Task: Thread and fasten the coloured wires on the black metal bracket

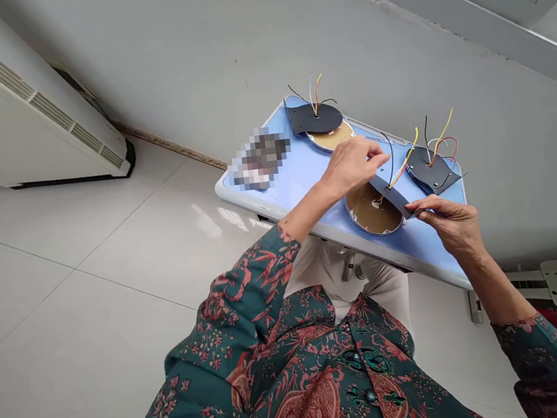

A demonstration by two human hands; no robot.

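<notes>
My left hand (354, 163) is closed at the far end of a black sheet (393, 194), its fingertips partly hidden. My right hand (451, 219) pinches the sheet's near right corner between thumb and fingers. The sheet is tilted up over a round brown disc (374, 211) with a thin shiny rim, which lies on the blue table. Black, yellow and pale wires (406, 162) stick up through the sheet, and a small white bit with wires shows at the disc's middle.
Behind my left hand, another black sheet (316, 117) with wires lies on gold discs (333, 137). To the right sits a stack of black sheets (427, 168) with wires. A blurred patch (262, 157) covers something on the left of the blue table (301, 193). The wall (221, 61) is just behind.
</notes>
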